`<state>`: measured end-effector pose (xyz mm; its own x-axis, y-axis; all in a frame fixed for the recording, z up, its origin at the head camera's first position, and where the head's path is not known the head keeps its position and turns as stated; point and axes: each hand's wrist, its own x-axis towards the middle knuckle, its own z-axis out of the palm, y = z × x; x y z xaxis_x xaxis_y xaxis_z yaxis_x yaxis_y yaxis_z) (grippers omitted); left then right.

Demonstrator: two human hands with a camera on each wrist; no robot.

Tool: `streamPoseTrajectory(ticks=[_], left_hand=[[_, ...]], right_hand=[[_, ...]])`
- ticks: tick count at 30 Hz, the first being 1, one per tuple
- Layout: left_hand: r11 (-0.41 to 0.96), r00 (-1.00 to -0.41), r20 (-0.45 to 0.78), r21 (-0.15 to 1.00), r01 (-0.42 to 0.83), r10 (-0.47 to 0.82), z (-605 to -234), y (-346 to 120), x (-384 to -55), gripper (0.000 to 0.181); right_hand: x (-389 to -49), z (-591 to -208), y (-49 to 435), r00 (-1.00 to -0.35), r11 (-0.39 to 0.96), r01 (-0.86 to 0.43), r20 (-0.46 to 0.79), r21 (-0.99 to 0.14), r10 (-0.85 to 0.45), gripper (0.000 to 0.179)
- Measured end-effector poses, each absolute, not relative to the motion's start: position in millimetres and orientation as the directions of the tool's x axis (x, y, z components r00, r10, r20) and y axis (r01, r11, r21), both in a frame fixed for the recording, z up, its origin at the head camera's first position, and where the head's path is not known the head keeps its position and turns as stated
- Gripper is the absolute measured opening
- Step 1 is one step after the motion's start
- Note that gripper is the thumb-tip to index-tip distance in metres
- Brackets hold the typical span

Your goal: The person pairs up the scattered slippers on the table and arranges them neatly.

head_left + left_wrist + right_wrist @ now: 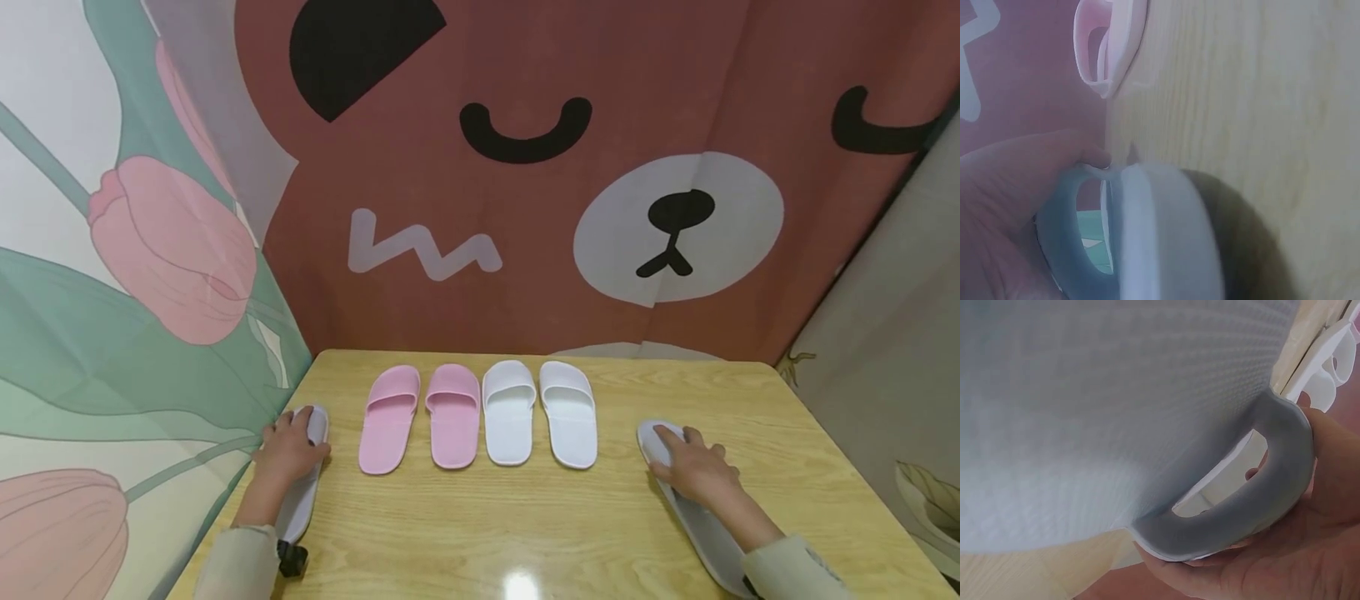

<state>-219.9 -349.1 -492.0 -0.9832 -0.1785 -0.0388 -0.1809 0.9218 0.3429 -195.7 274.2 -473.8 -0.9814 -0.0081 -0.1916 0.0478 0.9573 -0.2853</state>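
A reddish-brown curtain with a bear's face rises behind the far edge of the wood-grain tabletop. A tulip-print curtain runs along the left edge, and a pale curtain hangs past the right edge. Of the six slippers, the right grey slipper lies slantwise in the right half, its strap end toward the far edge and its heel toward the near edge, partly under the forearm. The left grey slipper is beside the left edge, strap end also away from the person. Whether either grey sole touches the tabletop, I cannot tell. Between them, four more stand in a row near the far edge, heels toward the near edge: an outer pink slipper, an inner pink slipper, then just beside it an inner white slipper and an outer white slipper. The left hand grips the left grey slipper by its strap, thumb on the side facing the pink ones, fingers over the top. The right hand clasps the other grey strap between thumb and fingers. A small black block sits at the left cuff.
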Motion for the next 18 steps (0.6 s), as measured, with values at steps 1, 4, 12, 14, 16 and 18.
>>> streamPoseTrajectory(ticks=[1, 4, 12, 14, 16, 18], left_hand=[[0.922, -0.983, -0.036, 0.343, -0.181, -0.180, -492.3, -349.5, -220.0, 0.081], [0.921, -0.983, -0.023, 0.345, -0.178, -0.182, -492.6, -350.2, -219.5, 0.080], [0.921, -0.981, 0.001, 0.344, -0.181, -0.193, -481.4, -342.7, -216.9, 0.079], [0.919, -0.981, 0.006, 0.352, -0.179, -0.194, -478.3, -340.9, -215.6, 0.079], [0.917, -0.981, 0.013, 0.359, -0.174, -0.192, -476.4, -339.7, -214.7, 0.079], [0.917, -0.982, 0.018, 0.362, -0.169, -0.189, -474.5, -339.4, -213.9, 0.078]], right_hand=[[-195.9, -473.3, 274.2, -0.982, 0.957, 0.050, -0.190, -0.285, -0.005, 0.077], [-195.8, -472.1, 275.3, -0.985, 0.957, 0.039, -0.175, -0.289, -0.012, 0.080], [-204.8, -457.5, 278.0, -0.989, 0.948, 0.037, -0.146, -0.317, -0.010, 0.080], [-207.0, -455.1, 278.1, -0.989, 0.947, 0.036, -0.150, -0.319, -0.013, 0.081], [-208.5, -453.1, 277.9, -0.987, 0.947, 0.042, -0.158, -0.318, -0.009, 0.083], [-210.1, -451.5, 278.3, -0.986, 0.947, 0.049, -0.164, -0.317, -0.004, 0.084]])
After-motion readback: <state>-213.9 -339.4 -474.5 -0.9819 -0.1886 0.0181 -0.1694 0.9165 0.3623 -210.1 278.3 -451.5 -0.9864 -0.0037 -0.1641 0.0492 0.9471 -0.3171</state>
